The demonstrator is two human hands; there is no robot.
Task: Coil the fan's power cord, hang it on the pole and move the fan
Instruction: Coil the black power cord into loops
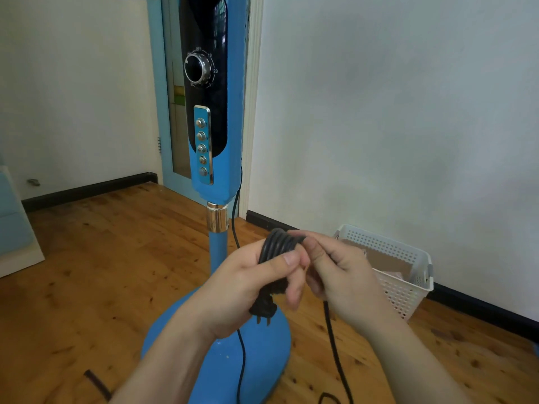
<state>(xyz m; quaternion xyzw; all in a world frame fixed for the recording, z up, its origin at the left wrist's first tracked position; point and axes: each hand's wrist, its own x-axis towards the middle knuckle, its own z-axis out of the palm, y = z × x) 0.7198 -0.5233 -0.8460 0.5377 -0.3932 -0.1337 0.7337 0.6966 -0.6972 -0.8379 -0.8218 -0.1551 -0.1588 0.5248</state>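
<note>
Glossy blue plastic on the fan's base (262,345), with a shiny chrome metal collar (217,218) on the pole at centre frame. The power cord (280,243) looks matt black rubber. Lower right, a white perforated plastic basket (408,275) sits on varnished, knotty wood floor (102,258).

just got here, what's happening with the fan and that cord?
A person is coiling the blue fan's black power cord. The left hand grips the wound loops, with the plug hanging below it. The right hand pinches the next stretch of cord. Slack trails to the floor; nothing hangs on the pole yet.
</note>
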